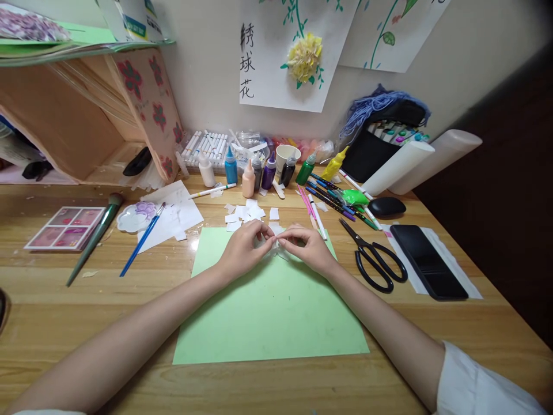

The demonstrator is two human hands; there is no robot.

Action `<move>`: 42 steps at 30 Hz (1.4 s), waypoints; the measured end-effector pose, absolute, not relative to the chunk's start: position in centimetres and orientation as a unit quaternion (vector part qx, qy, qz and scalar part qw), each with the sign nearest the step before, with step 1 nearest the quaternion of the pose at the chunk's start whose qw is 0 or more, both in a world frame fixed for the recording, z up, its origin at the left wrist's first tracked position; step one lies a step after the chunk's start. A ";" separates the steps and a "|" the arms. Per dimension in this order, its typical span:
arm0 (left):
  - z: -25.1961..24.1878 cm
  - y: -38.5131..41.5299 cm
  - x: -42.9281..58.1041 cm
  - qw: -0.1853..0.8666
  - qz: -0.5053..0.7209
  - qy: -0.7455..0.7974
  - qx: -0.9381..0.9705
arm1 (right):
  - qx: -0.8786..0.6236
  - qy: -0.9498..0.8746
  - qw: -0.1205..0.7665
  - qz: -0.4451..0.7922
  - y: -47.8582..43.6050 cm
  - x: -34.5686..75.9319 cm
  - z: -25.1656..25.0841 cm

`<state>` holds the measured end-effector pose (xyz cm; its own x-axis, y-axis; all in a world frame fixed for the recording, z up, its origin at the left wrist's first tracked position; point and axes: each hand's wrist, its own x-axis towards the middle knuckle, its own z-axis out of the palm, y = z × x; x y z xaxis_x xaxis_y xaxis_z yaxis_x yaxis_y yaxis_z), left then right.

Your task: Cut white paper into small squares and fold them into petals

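Note:
Above the upper part of a green sheet (276,311), my left hand (246,248) and my right hand (309,248) meet fingertip to fingertip. Both are closed in a pinch on a small thin white piece (279,249), probably paper, mostly hidden by the fingers. Just beyond the hands lie several small white paper squares (248,211), some overlapping, at the sheet's far edge. To the right of my right hand rest black-handled scissors (374,253) with their blades pointing away from me.
Paint bottles (268,173) stand in a row at the back, beside a paper cup (287,154). Pens (330,199) and a phone (427,259) lie right. A blue paintbrush (142,239), a palette (133,218) and a thick green-handled brush (95,239) lie left. A decorated box (147,109) stands back left.

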<state>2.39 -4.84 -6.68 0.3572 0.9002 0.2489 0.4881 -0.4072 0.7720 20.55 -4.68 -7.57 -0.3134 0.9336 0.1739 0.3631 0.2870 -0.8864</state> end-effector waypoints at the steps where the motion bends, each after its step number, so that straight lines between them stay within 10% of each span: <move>1: -6.7 -4.8 2.4 0.301 0.342 0.454 0.766 | -0.454 -0.710 0.368 0.393 -4.7 20.6 -7.6; 42: -6.4 -5.3 2.5 0.238 0.338 0.434 0.800 | -0.468 -0.690 0.387 0.393 -4.6 20.6 -7.7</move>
